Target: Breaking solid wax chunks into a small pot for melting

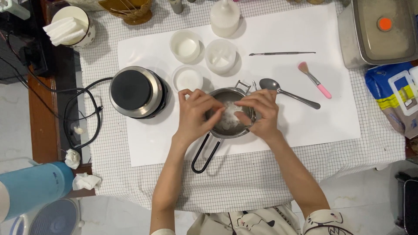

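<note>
On the gridded tablecloth (261, 174), white paper (305, 109) bears a small steel pot (228, 114), handle pointing near-left; left hand (196, 115) and right hand (261, 114) pinch white material (233, 111) above it.

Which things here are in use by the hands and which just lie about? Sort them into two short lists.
In use:
left hand and right hand, fingertips together over the pot
small metal melting pot with white flakes

Lying about:
electric hot plate
metal spoon
pink brush
thin metal pick
three white cups
white bottle

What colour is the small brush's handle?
Pink, on the brush right of the spoon; head view.
</note>
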